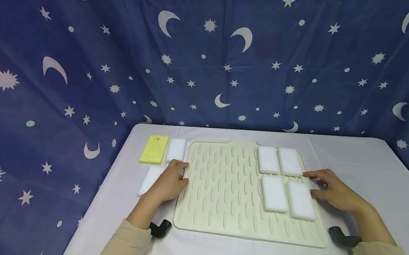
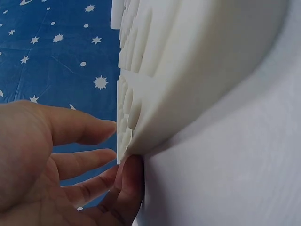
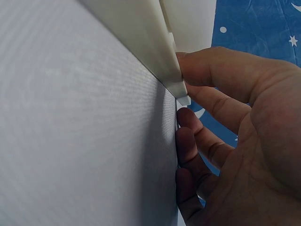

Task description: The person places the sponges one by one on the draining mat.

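A cream drying mat with rows of raised ridges lies flat on the table. My left hand is at its left edge, fingertips right at the rim. In the left wrist view some fingers meet the tablecloth beside the mat's edge. At the right edge is my right hand, thumb and index spread along the side. The right wrist view has its thumb against the rim and the other fingers lower by the cloth. Several white sponges sit in two rows on the mat's right part, close to my right fingertips.
Left of the mat lie a yellow sponge, a white sponge and another white sponge, partly behind my left hand. A white cloth covers the table. A blue curtain with moons and stars hangs behind and at the left.
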A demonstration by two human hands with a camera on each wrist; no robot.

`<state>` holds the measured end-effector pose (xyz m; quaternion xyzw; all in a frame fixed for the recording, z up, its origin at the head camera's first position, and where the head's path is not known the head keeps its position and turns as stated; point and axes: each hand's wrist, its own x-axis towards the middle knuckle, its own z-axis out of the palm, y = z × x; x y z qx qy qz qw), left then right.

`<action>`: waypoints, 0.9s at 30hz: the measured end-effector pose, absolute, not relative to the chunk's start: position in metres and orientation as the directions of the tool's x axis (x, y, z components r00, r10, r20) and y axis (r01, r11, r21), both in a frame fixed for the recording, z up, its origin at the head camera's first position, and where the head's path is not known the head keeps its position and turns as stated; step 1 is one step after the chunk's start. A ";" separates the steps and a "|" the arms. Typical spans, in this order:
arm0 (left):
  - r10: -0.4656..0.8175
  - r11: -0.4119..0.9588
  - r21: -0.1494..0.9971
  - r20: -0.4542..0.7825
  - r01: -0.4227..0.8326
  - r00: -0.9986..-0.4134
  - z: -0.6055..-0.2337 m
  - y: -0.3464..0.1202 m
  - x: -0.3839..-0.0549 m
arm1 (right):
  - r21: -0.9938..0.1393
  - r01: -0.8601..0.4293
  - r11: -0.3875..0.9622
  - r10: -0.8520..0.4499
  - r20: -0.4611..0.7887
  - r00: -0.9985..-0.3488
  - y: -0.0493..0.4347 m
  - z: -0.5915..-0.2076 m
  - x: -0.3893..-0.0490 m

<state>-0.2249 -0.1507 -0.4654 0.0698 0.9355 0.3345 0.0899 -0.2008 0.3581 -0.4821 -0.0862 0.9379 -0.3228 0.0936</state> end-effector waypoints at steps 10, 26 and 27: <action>0.208 0.772 0.630 -0.125 0.084 -0.970 -0.458 -0.156 -0.223 | -0.626 -0.108 0.772 -0.226 -0.112 -0.968 0.359 -0.483 -0.202; 0.255 0.763 0.632 -0.105 0.134 -0.961 -0.440 -0.165 -0.215 | -0.638 -0.116 0.762 -0.234 -0.103 -0.967 0.360 -0.484 -0.202; 0.259 0.761 0.634 -0.101 0.138 -0.961 -0.439 -0.166 -0.215 | -0.637 -0.116 0.762 -0.235 -0.104 -0.967 0.361 -0.484 -0.202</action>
